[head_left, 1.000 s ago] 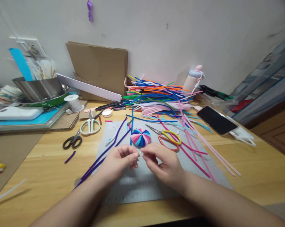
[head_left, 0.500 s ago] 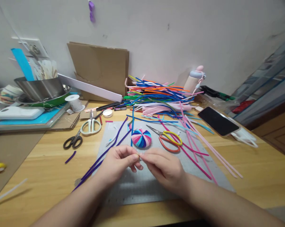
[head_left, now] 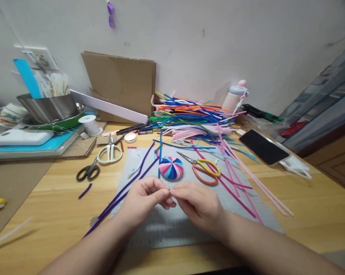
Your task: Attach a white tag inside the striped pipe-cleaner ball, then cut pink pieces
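Observation:
My left hand (head_left: 146, 196) and my right hand (head_left: 201, 200) meet fingertip to fingertip above the grey cutting mat (head_left: 172, 235). Both are closed in a pinch. Whatever sits between the fingertips is too small and too hidden to name. Just beyond them lies a round ball (head_left: 171, 168) of pink, blue, white and purple segments. To its right rest scissors with yellow and red handles (head_left: 207, 168). Dark purple pipe cleaners (head_left: 132, 181) stretch under and past my left wrist. A blue pipe cleaner (head_left: 160, 152) stands out behind the ball.
A heap of coloured pipe cleaners (head_left: 192, 118) lies at the back, with pink ones (head_left: 255, 175) trailing right. A phone (head_left: 264, 147) is at the right. White-handled scissors (head_left: 109, 152), black-handled scissors (head_left: 88, 172), a spool (head_left: 90, 125) and a metal bowl (head_left: 50, 109) are at the left.
The fingertips of both hands have shifted slightly and my left fingers are curled in a little more. The things on the table have stayed put.

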Demonstrator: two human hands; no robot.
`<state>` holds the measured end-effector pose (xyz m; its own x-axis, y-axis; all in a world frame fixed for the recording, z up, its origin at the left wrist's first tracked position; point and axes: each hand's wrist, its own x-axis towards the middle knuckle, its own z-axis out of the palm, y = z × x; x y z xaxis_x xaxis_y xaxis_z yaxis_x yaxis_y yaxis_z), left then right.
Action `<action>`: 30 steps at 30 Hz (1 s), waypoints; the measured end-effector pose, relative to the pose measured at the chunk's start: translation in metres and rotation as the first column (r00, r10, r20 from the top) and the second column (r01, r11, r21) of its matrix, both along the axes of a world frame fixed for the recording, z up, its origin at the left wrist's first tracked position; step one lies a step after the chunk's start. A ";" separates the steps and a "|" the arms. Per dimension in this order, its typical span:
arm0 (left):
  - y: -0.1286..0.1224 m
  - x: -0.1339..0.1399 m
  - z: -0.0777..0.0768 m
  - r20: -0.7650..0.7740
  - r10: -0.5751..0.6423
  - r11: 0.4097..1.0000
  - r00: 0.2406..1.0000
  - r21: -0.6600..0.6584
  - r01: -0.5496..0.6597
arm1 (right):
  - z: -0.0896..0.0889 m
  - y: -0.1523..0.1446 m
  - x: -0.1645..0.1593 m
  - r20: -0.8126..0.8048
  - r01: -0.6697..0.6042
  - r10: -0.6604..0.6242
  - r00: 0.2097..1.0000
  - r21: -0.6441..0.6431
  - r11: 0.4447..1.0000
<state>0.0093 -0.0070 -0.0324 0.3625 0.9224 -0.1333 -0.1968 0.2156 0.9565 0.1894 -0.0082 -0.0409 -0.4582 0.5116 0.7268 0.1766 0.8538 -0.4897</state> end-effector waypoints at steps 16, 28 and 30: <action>0.003 0.000 -0.009 0.135 0.061 0.998 0.989 -0.005 -0.061 | -0.004 -0.003 -0.007 -0.104 -0.031 -0.038 0.994 -0.593 0.805; 0.003 0.000 -0.011 0.102 0.053 0.998 0.993 0.038 -0.058 | -0.005 -0.001 -0.006 -0.052 0.042 -0.107 0.993 -0.694 0.719; 0.002 0.000 -0.012 0.117 0.055 0.998 0.992 0.037 -0.059 | -0.004 -0.002 -0.006 -0.037 0.063 -0.123 0.992 -0.690 0.721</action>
<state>0.0093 -0.0050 -0.0446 0.3200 0.9458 -0.0558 -0.3179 0.1627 0.9340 0.1832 -0.0098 -0.0446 -0.3407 0.9210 0.1889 0.1745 0.2594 -0.9499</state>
